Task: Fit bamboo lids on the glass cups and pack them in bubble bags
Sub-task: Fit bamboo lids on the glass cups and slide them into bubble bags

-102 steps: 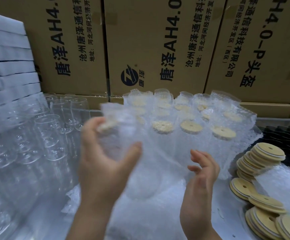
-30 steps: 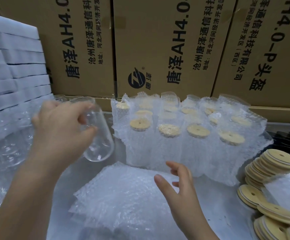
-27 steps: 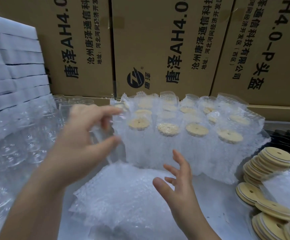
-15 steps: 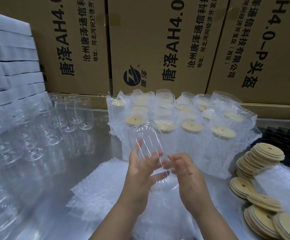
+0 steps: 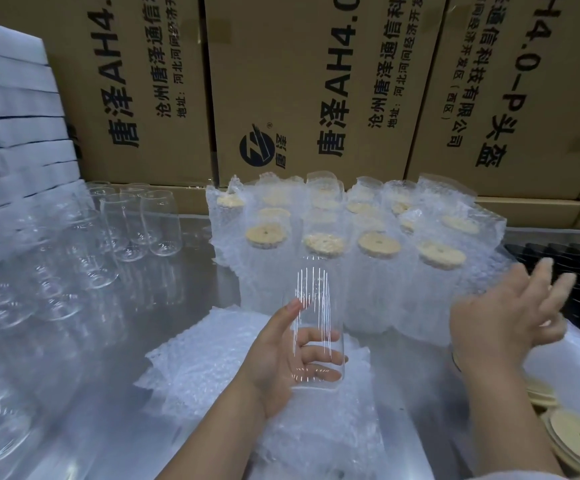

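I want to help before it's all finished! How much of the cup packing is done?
Done: a batch of lidded, bagged cups stands at the back. In hand: the left hand holds a bare glass cup, no lid yet; the right hand hovers open. Left: many empty cups, loose lids, flat bubble bags.

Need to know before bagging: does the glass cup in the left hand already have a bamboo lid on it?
No, the glass cup gripped by the left hand has a bare open top, no lid.
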